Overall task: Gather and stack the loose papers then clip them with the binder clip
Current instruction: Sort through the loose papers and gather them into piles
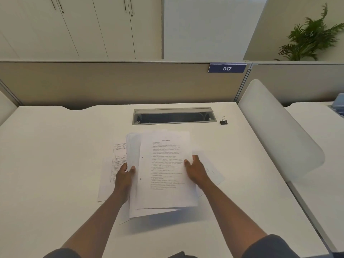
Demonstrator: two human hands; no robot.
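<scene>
I hold a loose stack of printed white papers above the white desk, its sheets unevenly aligned. My left hand grips the stack's left edge, thumb on top. My right hand grips its right edge. One more printed sheet lies flat on the desk under the left side, and another sheet lies under my right hand. A small black binder clip stands on the desk at the back right, well apart from both hands.
A grey cable tray opening is set into the desk behind the papers. A beige partition with a blue "017" sign closes the back. A white curved divider borders the right side.
</scene>
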